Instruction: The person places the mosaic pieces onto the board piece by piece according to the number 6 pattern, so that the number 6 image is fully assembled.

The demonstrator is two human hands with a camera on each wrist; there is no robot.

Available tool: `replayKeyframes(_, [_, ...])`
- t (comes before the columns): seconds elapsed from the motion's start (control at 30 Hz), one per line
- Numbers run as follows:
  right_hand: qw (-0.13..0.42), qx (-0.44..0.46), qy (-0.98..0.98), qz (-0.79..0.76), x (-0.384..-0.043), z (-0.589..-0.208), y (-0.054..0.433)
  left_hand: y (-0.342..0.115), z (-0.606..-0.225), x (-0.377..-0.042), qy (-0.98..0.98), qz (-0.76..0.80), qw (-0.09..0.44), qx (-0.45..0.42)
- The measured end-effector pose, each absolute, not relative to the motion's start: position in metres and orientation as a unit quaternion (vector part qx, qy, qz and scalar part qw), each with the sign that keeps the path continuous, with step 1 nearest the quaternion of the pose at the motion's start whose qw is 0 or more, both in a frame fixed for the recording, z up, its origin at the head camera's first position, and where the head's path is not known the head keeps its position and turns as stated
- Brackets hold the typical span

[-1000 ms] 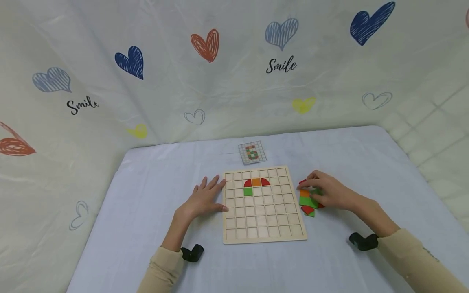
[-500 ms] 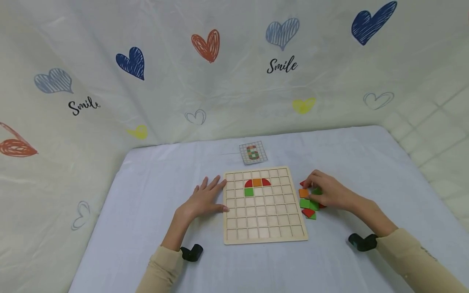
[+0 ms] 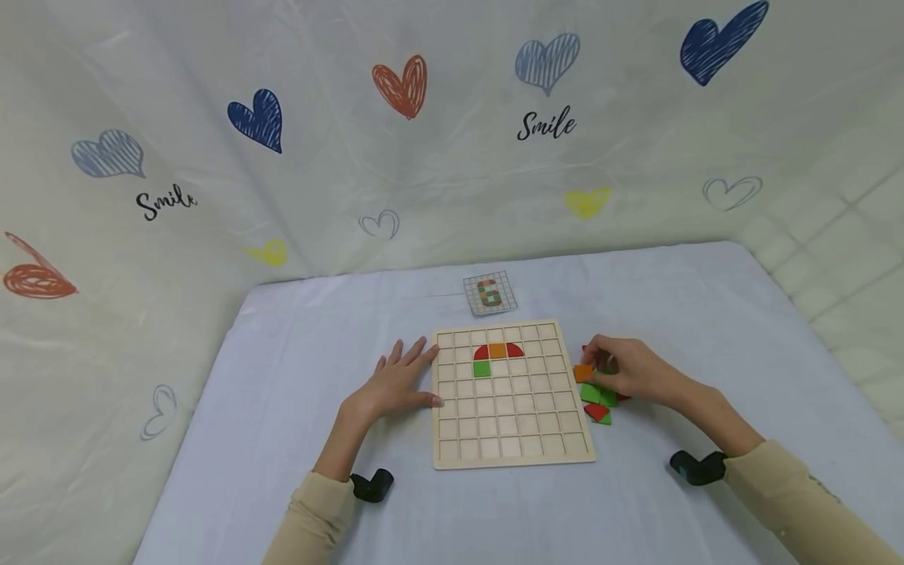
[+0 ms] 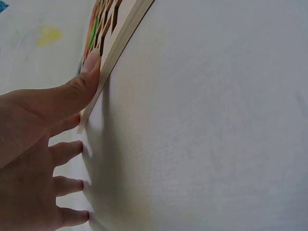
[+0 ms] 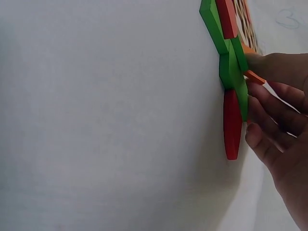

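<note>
A wooden grid board (image 3: 514, 464) lies in front of the person. Near its top sit two red rounded pieces (image 3: 515, 350) with an orange square (image 3: 497, 351) between them, and a green square (image 3: 482, 369) below the left one. My left hand (image 3: 397, 386) lies with fingers spread at the board's left edge, thumb tip on its rim. Right of the board, my right hand (image 3: 625, 367) pinches an orange square tile (image 3: 582, 373) between thumb and fingers. Beneath that hand is a small pile of green tiles (image 3: 592, 394) and red tiles (image 5: 232, 125), partly hidden by it.
A small printed card (image 3: 490, 293) with a gridded red, orange and green figure lies behind the board. White cloth (image 3: 339, 329) covers the table. A pale curtain (image 3: 452, 173) with hearts and "Smile" lettering hangs behind.
My right hand has taken hold of the orange square tile and shifted it slightly left, tilting it. The pile's tiles have spread a little. My left hand stays at the board's edge.
</note>
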State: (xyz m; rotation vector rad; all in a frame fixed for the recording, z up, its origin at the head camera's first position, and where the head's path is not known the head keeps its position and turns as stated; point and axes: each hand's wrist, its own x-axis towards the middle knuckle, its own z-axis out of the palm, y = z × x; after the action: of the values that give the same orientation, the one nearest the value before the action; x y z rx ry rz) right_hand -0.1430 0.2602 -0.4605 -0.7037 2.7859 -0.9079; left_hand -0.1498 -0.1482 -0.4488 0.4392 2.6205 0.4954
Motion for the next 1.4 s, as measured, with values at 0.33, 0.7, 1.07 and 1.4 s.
replayKeyframes(0.33, [0.04,-0.272,0.905,-0.325,-0.142,-0.464,0.262,-0.147,-0.448,-0.149,0.948,0.176,0.216,0.155])
replayKeyframes(0.7, [0.042,-0.261,0.905,-0.334,-0.14,-0.46,0.262,-0.147,-0.449,-0.149,0.949,0.173,0.214,0.156])
replayKeyframes(1.07, [0.074,-0.213,0.91,-0.347,-0.141,-0.456,0.261,-0.147,-0.447,-0.149,0.947,0.178,0.215,0.159])
replayKeyframes(1.4, [0.073,-0.196,0.913,-0.349,-0.142,-0.454,0.253,-0.146,-0.445,-0.149,0.946,0.18,0.217,0.158])
